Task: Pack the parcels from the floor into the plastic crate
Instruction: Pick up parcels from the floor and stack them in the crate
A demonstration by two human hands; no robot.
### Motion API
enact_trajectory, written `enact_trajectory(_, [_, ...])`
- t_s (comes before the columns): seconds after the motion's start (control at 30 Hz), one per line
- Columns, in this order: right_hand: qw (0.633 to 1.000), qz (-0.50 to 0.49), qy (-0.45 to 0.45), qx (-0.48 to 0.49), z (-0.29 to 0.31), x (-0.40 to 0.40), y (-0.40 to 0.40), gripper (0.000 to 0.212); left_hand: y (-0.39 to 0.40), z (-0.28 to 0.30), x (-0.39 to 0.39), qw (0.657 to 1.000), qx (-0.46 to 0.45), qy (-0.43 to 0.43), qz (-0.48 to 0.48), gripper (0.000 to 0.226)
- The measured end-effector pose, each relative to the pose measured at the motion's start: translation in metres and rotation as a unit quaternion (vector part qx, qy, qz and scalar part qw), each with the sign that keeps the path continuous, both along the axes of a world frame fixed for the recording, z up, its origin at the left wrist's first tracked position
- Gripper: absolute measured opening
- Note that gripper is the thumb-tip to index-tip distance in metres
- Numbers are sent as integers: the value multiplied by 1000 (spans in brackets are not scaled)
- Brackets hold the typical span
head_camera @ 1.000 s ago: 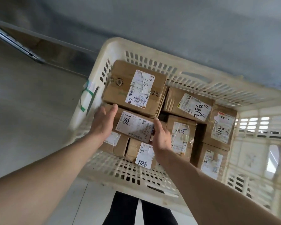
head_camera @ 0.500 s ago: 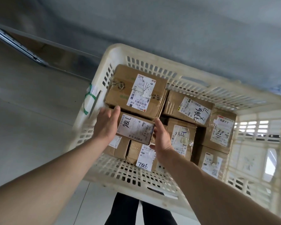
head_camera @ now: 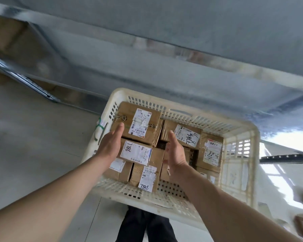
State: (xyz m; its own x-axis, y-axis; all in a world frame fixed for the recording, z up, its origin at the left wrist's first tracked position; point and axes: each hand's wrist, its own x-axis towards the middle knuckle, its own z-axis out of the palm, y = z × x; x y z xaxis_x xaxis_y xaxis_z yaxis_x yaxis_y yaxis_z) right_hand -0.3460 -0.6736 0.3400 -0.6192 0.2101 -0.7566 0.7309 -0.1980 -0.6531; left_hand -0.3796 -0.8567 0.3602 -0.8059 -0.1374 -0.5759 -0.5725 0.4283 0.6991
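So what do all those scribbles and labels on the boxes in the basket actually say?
"98L", handwritten: label of the parcel between the hands.
"98L", handwritten, upside down: label of the near parcel.
"507 N705 A68", printed: label of the big far parcel.
"7786" and an "X", handwritten, uncertain: label of the far-right parcel.
"1186", uncertain: rightmost parcel.
Barcodes and fine print: too small to read.

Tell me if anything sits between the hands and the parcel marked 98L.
Nothing visible does. The left hand and right hand hover open on either side of the 98L parcel, which lies on top in the crate.
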Motion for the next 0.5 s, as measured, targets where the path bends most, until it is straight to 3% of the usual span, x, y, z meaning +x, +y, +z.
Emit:
enact_trajectory(0.4, [995,-29,96,29,145,33,53,61,58,133,27,994,75,67,-45,54])
enact_trajectory(0.5, [991,-43,117,52,172,52,65,61,68,153,38,989,91,66,-100,79])
